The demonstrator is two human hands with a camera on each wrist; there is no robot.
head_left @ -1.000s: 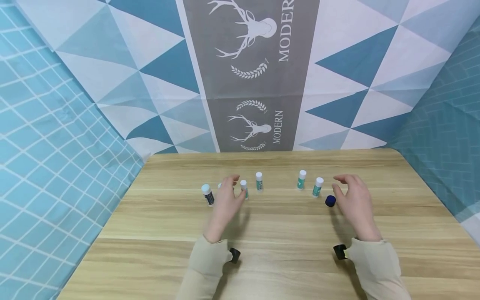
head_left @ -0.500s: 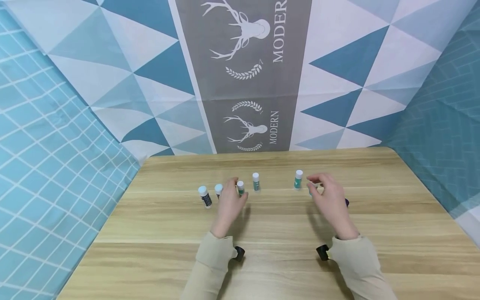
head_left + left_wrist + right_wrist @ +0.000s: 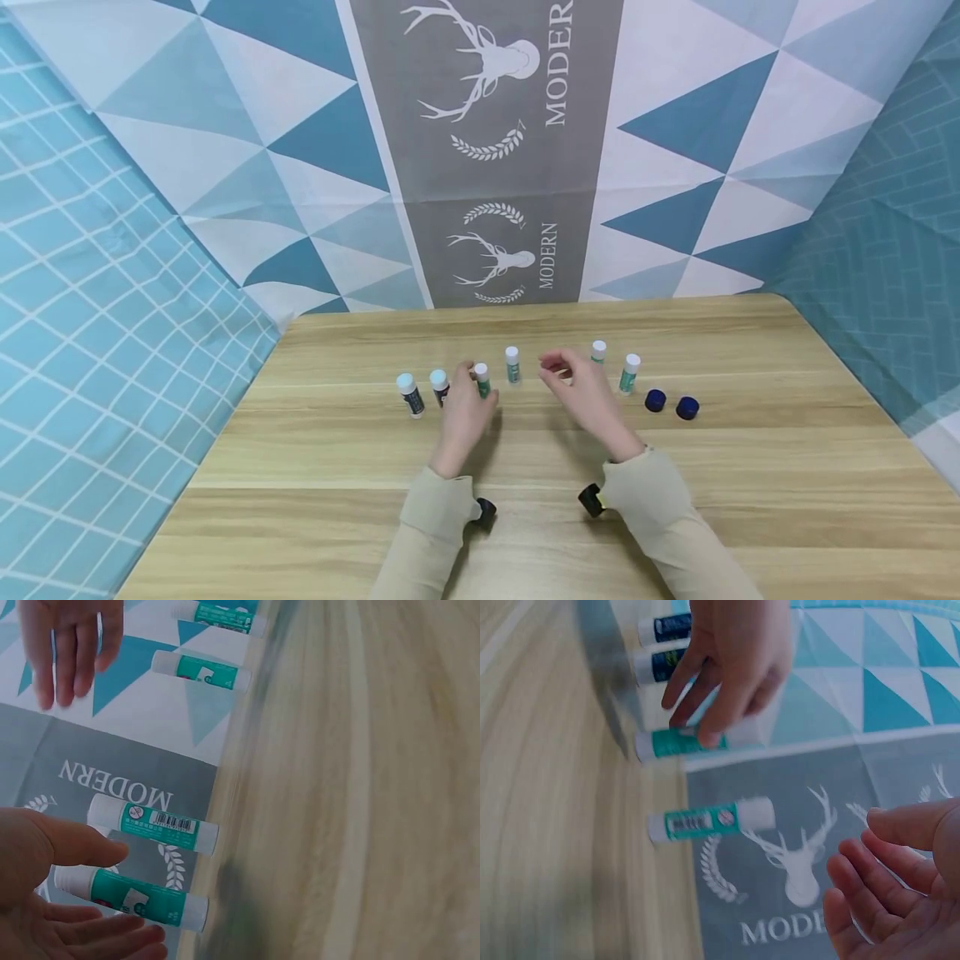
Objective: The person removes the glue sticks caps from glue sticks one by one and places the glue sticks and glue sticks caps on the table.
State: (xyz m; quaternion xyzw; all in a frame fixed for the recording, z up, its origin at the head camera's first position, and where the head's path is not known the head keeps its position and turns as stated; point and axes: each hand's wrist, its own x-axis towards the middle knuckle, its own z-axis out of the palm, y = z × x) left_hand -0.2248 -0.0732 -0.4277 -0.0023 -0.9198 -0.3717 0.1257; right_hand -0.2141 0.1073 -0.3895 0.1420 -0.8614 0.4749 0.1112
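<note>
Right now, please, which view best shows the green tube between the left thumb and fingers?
The left wrist view: the green tube appears large, label and both ends showing. The head view shows it small; in the right wrist view, the left hand partly covers it.

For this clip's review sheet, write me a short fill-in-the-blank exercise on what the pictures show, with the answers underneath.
1. The left hand is curved around a glue stick whose label is ____ in colour.
2. The right hand is holding ____.
3. Counting both label colours, ____ glue sticks stand on the table.
4. In the head view, the rightmost round cap is ____ in colour.

Missing words: green; nothing; six; dark blue.
</note>
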